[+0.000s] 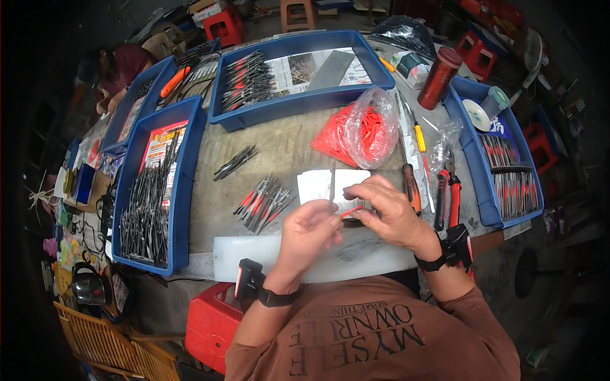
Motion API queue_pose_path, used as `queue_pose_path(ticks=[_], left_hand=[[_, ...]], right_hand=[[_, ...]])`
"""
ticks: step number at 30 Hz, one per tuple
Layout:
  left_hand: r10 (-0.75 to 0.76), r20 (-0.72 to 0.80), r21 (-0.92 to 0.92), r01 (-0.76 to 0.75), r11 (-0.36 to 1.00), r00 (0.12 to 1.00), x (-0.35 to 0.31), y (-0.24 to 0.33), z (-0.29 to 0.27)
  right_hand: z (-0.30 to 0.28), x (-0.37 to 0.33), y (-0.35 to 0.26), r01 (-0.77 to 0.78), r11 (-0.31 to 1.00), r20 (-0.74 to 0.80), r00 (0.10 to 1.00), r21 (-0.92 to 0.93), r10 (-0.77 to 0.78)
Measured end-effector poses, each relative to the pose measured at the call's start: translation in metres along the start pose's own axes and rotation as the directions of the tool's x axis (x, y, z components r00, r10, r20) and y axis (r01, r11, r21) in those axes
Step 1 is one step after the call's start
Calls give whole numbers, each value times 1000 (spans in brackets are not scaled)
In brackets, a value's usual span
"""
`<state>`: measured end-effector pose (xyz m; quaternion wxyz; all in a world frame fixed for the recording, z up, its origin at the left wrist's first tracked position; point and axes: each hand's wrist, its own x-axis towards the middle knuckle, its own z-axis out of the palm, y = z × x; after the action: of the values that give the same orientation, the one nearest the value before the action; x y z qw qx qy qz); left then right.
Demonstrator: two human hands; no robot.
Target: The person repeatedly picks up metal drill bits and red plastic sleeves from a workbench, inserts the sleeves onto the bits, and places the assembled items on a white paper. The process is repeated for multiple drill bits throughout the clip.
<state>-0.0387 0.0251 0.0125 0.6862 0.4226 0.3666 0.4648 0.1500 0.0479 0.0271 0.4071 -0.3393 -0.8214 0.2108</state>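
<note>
My left hand (311, 230) is closed in a pinch, and a thin dark strip (332, 184) stands up from its fingertips. Close beside it, my right hand (389, 213) pinches a small red piece (351, 211) between thumb and finger. The fingertips of both hands nearly meet above a stack of white paper (316, 182). To the left lies a loose pile of slim black tools with red parts (264, 203). A smaller bunch of slim black pieces (236, 162) rests beyond it. A clear plastic bag of red sleeves (368, 130) sits open behind my hands.
Blue trays of slim dark tools stand left (196, 136), at the back (298, 105) and right (508, 223). Red-handled pliers (454, 200), a screwdriver (412, 190) and a red flask (438, 79) are on the right. Another person (124, 66) sits far left. A white block (248, 257) lines the near edge.
</note>
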Motion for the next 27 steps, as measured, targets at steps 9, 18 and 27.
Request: queue_pose_path(ticks=[9, 18, 27], left_hand=[[164, -146, 80, -153, 985, 976, -2, -14, 12], [30, -53, 5, -30, 1000, 998, -3, -13, 13], [-9, 42, -12, 10, 1000, 999, -3, -19, 9]], right_hand=[[31, -26, -6, -493, 502, 36, 738, 711, 673], [27, -18, -6, -481, 454, 101, 762, 750, 640], [23, -10, -15, -491, 362, 211, 777, 793, 593]])
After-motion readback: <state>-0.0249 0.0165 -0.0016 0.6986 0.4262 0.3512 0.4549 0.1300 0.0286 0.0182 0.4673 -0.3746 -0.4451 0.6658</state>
